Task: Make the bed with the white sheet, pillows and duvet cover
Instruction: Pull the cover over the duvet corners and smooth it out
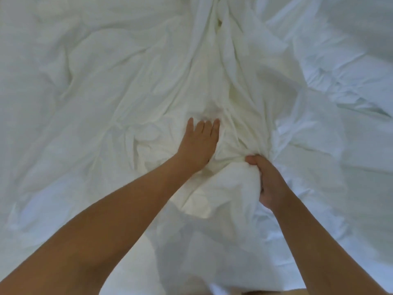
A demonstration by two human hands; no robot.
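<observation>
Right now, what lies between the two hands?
In the head view, only a bunched fold of white fabric lies between the flat left hand and the gripping right hand.

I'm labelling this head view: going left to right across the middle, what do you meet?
Flat wrinkled white fabric → left hand, fingers straight, pressing the cloth → bunched fold of fabric → right hand gripping that fold → rumpled white bedding.

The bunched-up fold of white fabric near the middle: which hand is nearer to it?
Right. The right hand grips the bunched fold; the left hand lies flat on the fabric beside it, further up.
</observation>
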